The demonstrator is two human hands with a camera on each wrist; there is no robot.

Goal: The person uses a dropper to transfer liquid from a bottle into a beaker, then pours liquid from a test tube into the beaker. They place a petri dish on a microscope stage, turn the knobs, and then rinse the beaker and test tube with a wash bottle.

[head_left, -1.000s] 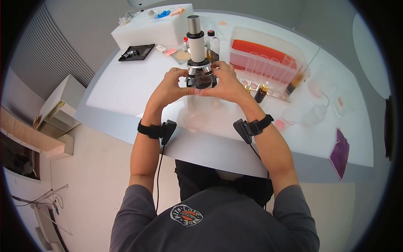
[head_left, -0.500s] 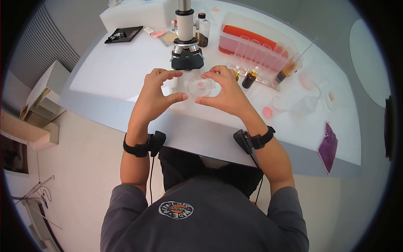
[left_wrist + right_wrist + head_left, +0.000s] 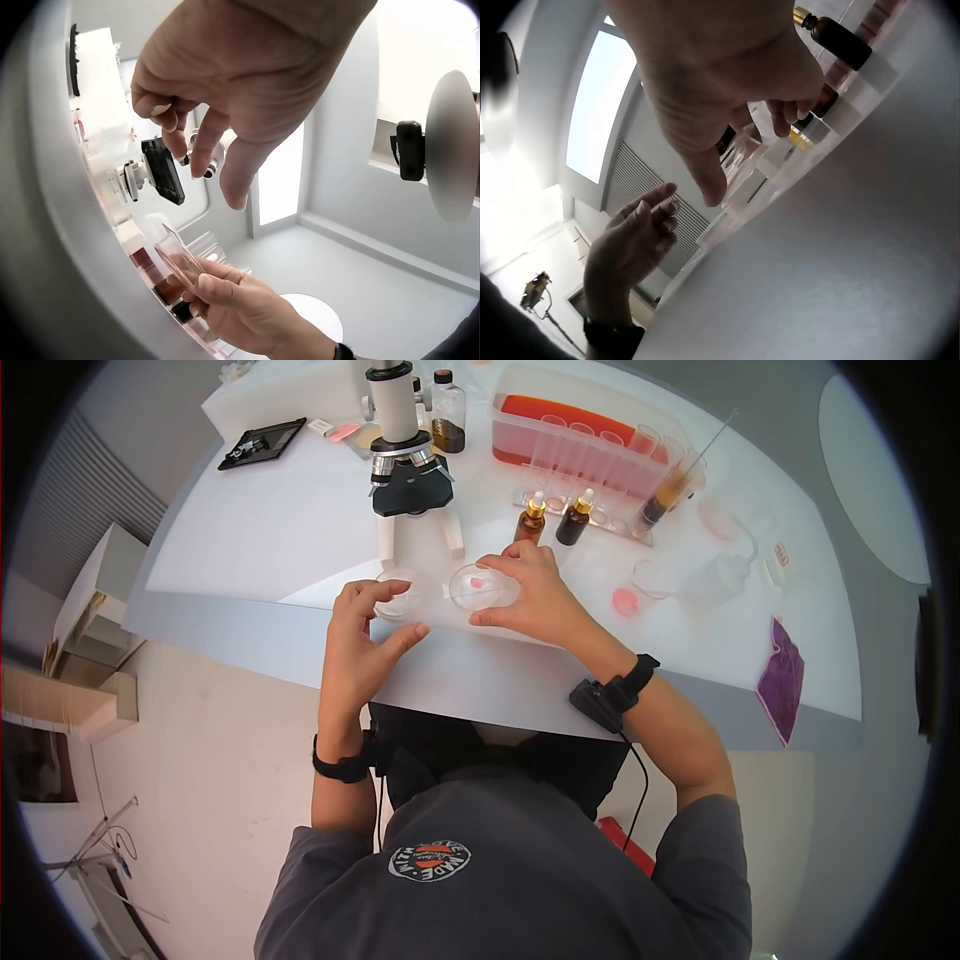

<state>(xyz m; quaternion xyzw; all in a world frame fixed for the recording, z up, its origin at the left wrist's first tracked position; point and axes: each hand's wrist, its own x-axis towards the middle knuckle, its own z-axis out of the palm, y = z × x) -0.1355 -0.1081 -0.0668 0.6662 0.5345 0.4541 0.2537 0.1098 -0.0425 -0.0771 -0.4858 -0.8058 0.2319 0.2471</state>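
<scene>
My right hand (image 3: 490, 592) grips a clear petri dish (image 3: 478, 584) with a pink spot by its rim, low over the white table (image 3: 270, 550) near the front edge. The same dish (image 3: 178, 259) shows tilted between that hand's fingers in the left wrist view. My left hand (image 3: 396, 612) hovers just left of it, fingers loosely curled and holding nothing. It is over a second clear dish (image 3: 405, 598); contact cannot be told. The microscope (image 3: 405, 460) stands behind both hands.
Two amber dropper bottles (image 3: 552, 518) stand behind the right hand. A red-bottomed tube rack (image 3: 590, 435) is at the back. A wash bottle (image 3: 715, 580) and pink dish (image 3: 627, 602) lie right, a purple cloth (image 3: 782, 680) far right, a black tray (image 3: 262, 442) back left.
Both hands came away from the microscope stage toward the front edge. The right hand brought the dish along. The left hand let go of it and moved left.
</scene>
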